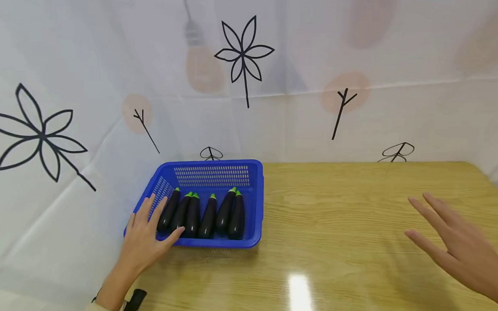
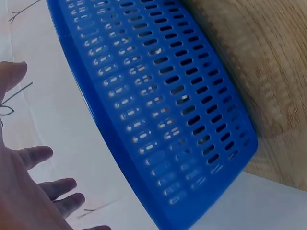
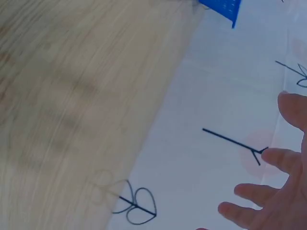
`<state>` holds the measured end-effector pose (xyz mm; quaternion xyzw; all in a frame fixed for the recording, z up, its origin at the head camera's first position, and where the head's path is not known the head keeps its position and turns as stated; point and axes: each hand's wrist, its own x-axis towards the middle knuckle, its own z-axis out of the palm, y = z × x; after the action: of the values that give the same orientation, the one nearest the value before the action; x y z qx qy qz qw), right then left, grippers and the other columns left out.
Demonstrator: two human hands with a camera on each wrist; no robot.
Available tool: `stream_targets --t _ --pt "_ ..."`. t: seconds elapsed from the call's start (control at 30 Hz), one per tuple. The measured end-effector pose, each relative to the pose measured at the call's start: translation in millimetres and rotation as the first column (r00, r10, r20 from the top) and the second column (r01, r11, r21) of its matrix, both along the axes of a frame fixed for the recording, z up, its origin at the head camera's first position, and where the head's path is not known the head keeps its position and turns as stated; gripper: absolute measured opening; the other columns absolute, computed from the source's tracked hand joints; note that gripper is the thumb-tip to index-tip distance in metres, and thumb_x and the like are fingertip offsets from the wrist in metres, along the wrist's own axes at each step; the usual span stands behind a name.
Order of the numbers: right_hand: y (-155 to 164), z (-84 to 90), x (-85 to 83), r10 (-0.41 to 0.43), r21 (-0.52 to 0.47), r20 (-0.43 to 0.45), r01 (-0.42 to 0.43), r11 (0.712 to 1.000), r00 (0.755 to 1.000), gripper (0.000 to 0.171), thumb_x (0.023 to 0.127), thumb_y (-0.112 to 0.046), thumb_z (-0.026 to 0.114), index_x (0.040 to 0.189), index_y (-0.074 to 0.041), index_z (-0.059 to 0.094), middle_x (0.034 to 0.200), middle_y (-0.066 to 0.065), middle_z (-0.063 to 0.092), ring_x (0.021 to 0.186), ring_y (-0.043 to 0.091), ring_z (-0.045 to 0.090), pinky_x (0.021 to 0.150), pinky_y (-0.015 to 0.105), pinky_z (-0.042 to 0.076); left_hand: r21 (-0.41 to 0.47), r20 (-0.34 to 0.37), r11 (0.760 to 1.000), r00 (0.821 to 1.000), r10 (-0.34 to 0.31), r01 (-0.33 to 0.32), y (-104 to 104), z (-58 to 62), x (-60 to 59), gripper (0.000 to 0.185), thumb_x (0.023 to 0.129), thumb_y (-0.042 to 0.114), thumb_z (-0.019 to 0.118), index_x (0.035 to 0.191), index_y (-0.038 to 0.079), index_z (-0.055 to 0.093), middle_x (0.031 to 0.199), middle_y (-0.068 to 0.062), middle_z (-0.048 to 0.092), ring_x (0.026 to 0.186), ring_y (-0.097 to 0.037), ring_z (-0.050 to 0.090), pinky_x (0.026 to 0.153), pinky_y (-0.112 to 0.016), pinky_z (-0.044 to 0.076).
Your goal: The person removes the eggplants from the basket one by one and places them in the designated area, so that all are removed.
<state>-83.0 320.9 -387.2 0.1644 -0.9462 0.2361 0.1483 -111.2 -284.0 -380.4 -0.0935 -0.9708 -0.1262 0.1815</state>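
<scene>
Nearest, the left hand reaches in from the table's near left corner with its fingers spread and straight, grasping nothing. Its fingertips lie at the near left corner of the blue basket, the thumb against the basket's front rim; whether the fingers press on the rim or just hover over it cannot be told from the head view. The left wrist view shows the same hand loose and splayed beside the basket's slotted wall, a little apart from it.

Over at the table's near right edge, the right hand hangs above the bare wood, fingers straight and spread, holding nothing. It is well apart from the basket. The right wrist view shows its fingers spread against the white cloth, with only a corner of the basket at the top of that picture.

Farther in, the basket sits on the wooden table at its far left corner, hard by the white patterned backdrop. Six dark eggplants lie side by side in it, green stems pointing toward the far wall, bodies running near to far. The leftmost eggplant lies just beside the left hand's fingers.
</scene>
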Motion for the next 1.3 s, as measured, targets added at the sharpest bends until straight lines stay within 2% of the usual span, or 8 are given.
stream_targets --t 0.13,0.33,0.47,0.63,0.87,0.97,1.13,1.3 --pt "-15.0 5.9 -3.9 0.057 -0.081 0.078 -0.051 0.995 0.995 0.072 0.089 -0.018 0.065 0.150 -0.026 0.028 0.155 0.013 0.019 0.136 0.049 0.018 0.099 0.072 0.007 0.067 -0.006 0.998 1.000 -0.019 0.020 -8.0 1.2 -0.4 0.082 0.079 0.047 0.070 0.147 0.018 0.034 0.150 -0.020 0.027 0.133 -0.045 0.027 0.097 -0.071 0.023" --pt "-36.8 11.4 -12.6 0.114 -0.121 0.122 -0.100 0.988 0.986 0.071 0.088 -0.020 0.067 0.148 -0.031 0.030 0.152 0.007 0.025 0.135 0.043 0.024 0.089 0.071 0.024 0.176 0.067 0.984 0.998 0.002 -0.013 -22.4 2.1 -2.8 0.079 0.082 0.043 0.070 0.148 0.018 0.033 0.152 -0.016 0.025 0.133 -0.046 0.026 0.091 -0.074 0.027" --pt "-53.1 16.7 -21.3 0.157 -0.108 0.108 -0.145 0.983 0.982 0.070 0.088 -0.021 0.067 0.148 -0.030 0.031 0.149 0.008 0.032 0.129 0.043 0.033 0.083 0.064 0.033 0.230 0.102 0.972 0.995 0.023 -0.046 -33.8 1.2 -5.6 0.078 0.085 0.040 0.068 0.148 0.014 0.031 0.152 -0.017 0.023 0.133 -0.046 0.026 0.091 -0.073 0.028" --pt "-78.2 25.8 -36.2 0.215 -0.093 0.086 -0.207 0.974 0.973 0.065 0.089 -0.023 0.067 0.145 -0.031 0.036 0.144 0.003 0.040 0.124 0.030 0.042 0.082 0.053 0.043 0.290 0.118 0.956 0.993 0.020 -0.054 -50.6 -2.7 -7.5 0.077 0.086 0.037 0.067 0.148 0.010 0.030 0.152 -0.019 0.023 0.133 -0.046 0.025 0.092 -0.073 0.028" --pt "-110.2 36.4 -58.3 0.340 -0.115 0.093 -0.329 0.937 0.936 0.058 0.092 -0.024 0.062 0.145 -0.024 0.037 0.140 0.005 0.043 0.115 0.024 0.050 0.079 0.044 0.050 0.368 0.119 0.928 0.993 0.008 -0.052 -65.4 -11.0 -5.4 0.075 0.085 0.032 0.069 0.147 0.010 0.033 0.151 -0.019 0.025 0.135 -0.045 0.023 0.095 -0.073 0.023" --pt "-122.1 38.0 -64.2 0.370 -0.143 0.096 -0.355 0.924 0.924 0.056 0.092 -0.024 0.062 0.143 -0.023 0.039 0.139 0.003 0.044 0.117 0.023 0.050 0.081 0.042 0.051 0.395 0.129 0.917 0.992 0.009 -0.060 -67.3 -15.9 -5.9 0.075 0.085 0.031 0.070 0.146 0.009 0.034 0.151 -0.020 0.026 0.133 -0.045 0.027 0.096 -0.069 0.028" --pt "-142.7 40.2 -73.2 0.422 -0.207 0.108 -0.395 0.895 0.900 0.053 0.092 -0.024 0.063 0.141 -0.017 0.043 0.136 0.006 0.047 0.115 0.026 0.052 0.083 0.042 0.052 0.419 0.200 0.900 0.979 0.037 -0.120 -69.1 -17.9 -8.3 0.079 0.086 0.036 0.069 0.148 0.010 0.029 0.151 -0.020 0.025 0.126 -0.046 0.035 0.092 -0.066 0.035" --pt "-163.3 39.2 -81.9 0.468 -0.272 0.125 -0.423 0.864 0.875 0.052 0.092 -0.024 0.063 0.139 -0.013 0.044 0.136 0.008 0.048 0.115 0.027 0.054 0.084 0.042 0.052 0.419 0.291 0.890 0.955 0.056 -0.179 -72.1 -17.9 -11.2 0.087 0.085 0.041 0.067 0.151 0.009 0.020 0.152 -0.023 0.020 0.127 -0.046 0.032 0.095 -0.065 0.033"
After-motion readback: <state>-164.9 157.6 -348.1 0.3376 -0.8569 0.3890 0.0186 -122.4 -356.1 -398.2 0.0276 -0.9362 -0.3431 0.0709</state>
